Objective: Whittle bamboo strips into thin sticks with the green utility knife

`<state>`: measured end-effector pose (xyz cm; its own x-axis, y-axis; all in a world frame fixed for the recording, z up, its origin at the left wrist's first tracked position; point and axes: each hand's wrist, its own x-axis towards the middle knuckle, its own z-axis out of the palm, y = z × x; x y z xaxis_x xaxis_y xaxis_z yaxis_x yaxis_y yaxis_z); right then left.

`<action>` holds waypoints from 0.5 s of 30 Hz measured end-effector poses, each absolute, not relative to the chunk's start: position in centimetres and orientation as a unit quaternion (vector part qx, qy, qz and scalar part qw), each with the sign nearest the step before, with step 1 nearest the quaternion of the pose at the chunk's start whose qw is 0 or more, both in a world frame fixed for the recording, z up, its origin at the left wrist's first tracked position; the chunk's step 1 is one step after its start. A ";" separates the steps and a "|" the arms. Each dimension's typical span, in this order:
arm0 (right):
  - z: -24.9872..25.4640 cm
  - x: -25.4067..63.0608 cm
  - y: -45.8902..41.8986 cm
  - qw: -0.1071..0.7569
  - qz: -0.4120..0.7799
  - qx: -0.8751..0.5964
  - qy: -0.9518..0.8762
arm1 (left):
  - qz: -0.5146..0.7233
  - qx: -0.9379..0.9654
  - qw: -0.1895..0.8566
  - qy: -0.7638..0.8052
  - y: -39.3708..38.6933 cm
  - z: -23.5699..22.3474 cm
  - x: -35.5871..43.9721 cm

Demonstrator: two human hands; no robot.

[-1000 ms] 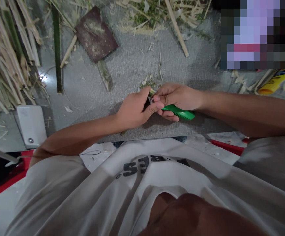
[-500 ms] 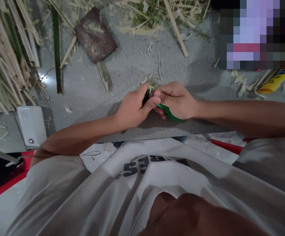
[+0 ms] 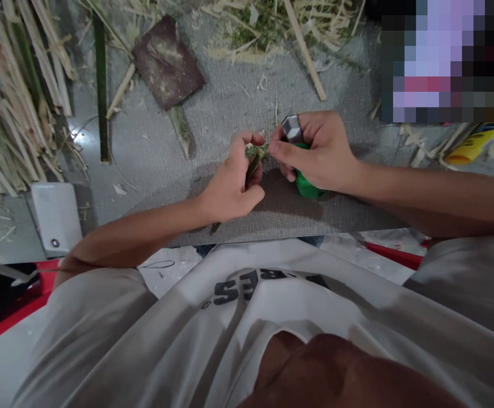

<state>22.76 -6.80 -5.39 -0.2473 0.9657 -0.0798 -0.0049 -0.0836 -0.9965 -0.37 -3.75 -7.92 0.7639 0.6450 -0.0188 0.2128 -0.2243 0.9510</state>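
My left hand (image 3: 233,184) is closed around a thin dark-green bamboo strip (image 3: 253,168), its thumb lifted a little off the strip. The strip's lower end (image 3: 216,227) pokes out below the hand near the table edge. Fine green shavings (image 3: 256,151) cluster at its top end. In my right hand (image 3: 323,150) is a green-handled tool (image 3: 308,184) with a grey metal end, perhaps a cutter knife; its blade does not show clearly. The right fingertips are close to the shavings, and whether they touch them I cannot tell.
A brown square piece of sandpaper or board (image 3: 168,62) lies ahead. Bamboo strips (image 3: 12,113) are heaped at the left, above a white power bank or phone (image 3: 57,215). Shavings (image 3: 267,28) are piled at the back. A yellow tube (image 3: 474,144) lies at right on the grey table (image 3: 229,90).
My right hand has moved up and right with the green-handled tool, away from the left hand. The left thumb has come off the tool, and the bamboo strip's top now shows.
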 end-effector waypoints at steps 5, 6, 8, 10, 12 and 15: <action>-5.3 22.7 -7.1 0.381 0.576 -0.457 -0.560 | 0.200 0.778 0.526 0.280 -4.3 -8.7 -0.7; -5.3 22.7 -7.0 0.385 0.583 -0.448 -0.558 | 0.212 0.785 0.510 0.282 -4.4 -8.9 -0.7; -5.4 22.8 -6.7 0.424 0.599 -0.420 -0.533 | 0.253 0.793 0.473 0.288 -4.5 -8.9 -0.6; -5.3 23.1 -6.2 0.465 0.628 -0.389 -0.488 | 0.279 0.791 0.447 0.311 -4.5 -8.5 -0.4; -4.9 23.2 -5.6 0.443 0.672 -0.370 -0.464 | 0.268 0.786 0.443 0.339 -4.2 -8.0 -0.3; -4.0 22.8 -5.4 0.368 0.692 -0.387 -0.487 | 0.255 0.768 0.471 0.350 -3.6 -7.6 -0.2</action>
